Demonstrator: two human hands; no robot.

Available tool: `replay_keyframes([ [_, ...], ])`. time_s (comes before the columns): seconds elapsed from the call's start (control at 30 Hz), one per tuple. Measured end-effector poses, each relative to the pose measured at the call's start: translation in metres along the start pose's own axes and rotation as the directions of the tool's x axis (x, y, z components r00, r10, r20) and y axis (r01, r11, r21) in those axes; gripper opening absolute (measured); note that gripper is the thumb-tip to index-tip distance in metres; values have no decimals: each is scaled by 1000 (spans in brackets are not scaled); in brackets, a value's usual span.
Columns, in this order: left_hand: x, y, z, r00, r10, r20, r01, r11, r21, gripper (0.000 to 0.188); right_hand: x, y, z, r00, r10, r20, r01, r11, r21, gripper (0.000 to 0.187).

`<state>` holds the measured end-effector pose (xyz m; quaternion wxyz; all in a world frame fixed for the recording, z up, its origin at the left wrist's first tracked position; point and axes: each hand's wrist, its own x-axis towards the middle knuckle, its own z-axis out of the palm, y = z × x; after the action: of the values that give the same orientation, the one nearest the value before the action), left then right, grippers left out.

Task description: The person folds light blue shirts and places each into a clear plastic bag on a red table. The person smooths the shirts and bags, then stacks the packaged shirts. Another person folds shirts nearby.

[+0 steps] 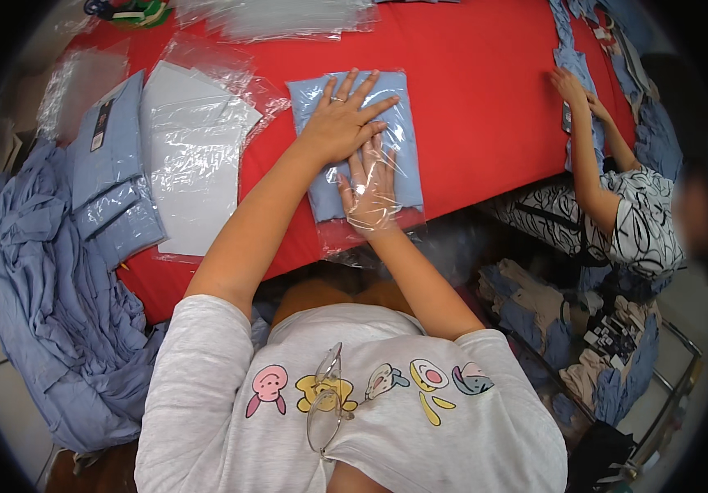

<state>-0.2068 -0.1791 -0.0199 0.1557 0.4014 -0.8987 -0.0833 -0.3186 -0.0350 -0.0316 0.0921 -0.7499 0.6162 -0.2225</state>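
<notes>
Your left hand lay spread atop the clear plastic bag; your right hand, fingers extended, lay inside against folded blue cloth.

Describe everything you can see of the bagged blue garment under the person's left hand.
The blue garment is folded into a flat, roughly rectangular pack in a clear, glossy plastic bag. The cloth looks plain and soft; bright reflections streak the film. It lies flat on the red tabletop, near the edge closest to the person, with loose film extending beyond the cloth there. The left hand rests spread on top; the right hand seems to be inside the bag. Both hide its middle.
</notes>
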Motion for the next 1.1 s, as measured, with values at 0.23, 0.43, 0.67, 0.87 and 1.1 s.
replay_keyframes([
  [0.23, -4, 8, -12, 999, 42, -28, -42, 999, 0, 89, -73, 1, -29, 963, 231, 138, -216, 969, -119, 111],
  [0.43, -8, 8, -21, 997, 79, -11, -79, 997, -16, 89, -111, 21, -67, 989, 45, 138, -63, 990, 129, 63],
  [0.67, -64, 26, -19, 977, -195, -90, 195, 981, -11, 90, -73, 30, -127, 973, 170, -155, -100, 920, 380, 34],
  [0.87, -102, 40, -26, 980, -200, -18, 197, 975, -105, 96, 55, 37, -69, 994, -103, -21, 105, 989, 102, 62],
  [1.1, -139, 22, -32, 978, -197, -65, 170, 940, -295, 86, 62, 55, -38, 979, -185, 90, 185, 983, 0, 73],
])
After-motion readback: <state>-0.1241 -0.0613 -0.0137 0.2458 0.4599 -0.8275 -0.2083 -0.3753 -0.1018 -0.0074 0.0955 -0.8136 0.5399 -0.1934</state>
